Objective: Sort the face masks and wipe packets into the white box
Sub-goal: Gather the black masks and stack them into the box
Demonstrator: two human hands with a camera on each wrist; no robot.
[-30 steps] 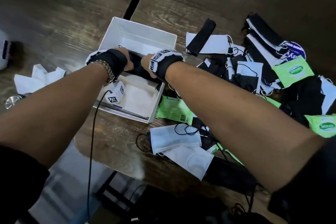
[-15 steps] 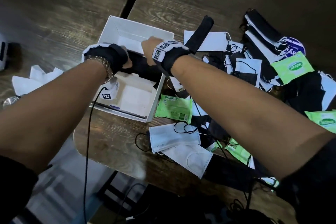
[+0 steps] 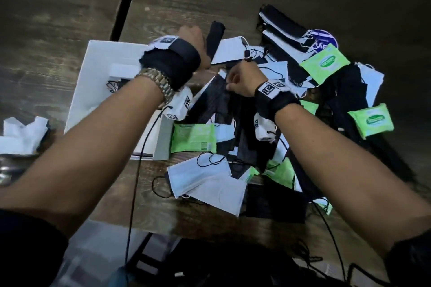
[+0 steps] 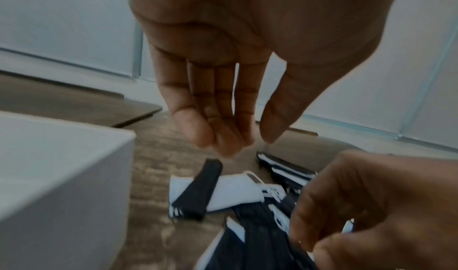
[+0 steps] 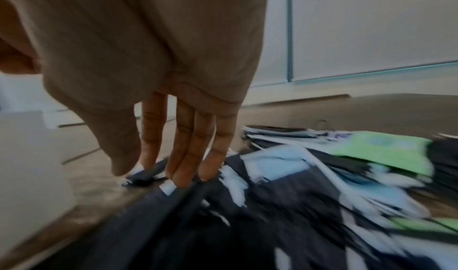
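Note:
The white box (image 3: 98, 70) stands at the left; my left forearm hides most of what lies in it. Right of it sprawls a pile of black and white face masks (image 3: 275, 72) and green wipe packets (image 3: 325, 63). My left hand (image 3: 192, 35) hovers open past the box's right corner, above a folded black mask (image 4: 198, 192) lying across a white mask (image 4: 235, 190); its fingers (image 4: 223, 129) hang straight and hold nothing. My right hand (image 3: 235, 79) reaches down at the pile's left edge, and its straight fingertips (image 5: 183, 178) touch a flat black mask (image 3: 212, 102).
A green wipe packet (image 3: 193, 137) and white masks (image 3: 205, 179) lie near the table's front edge. Crumpled white paper (image 3: 21, 133) sits left of the box. Cables (image 3: 133, 193) hang from both wrists. Dark wooden table (image 3: 58, 18) stretches behind, with a seam (image 3: 123, 0).
Both hands have left the white box and swung right to the pile. The black mask they handled in the box is no longer in their grip.

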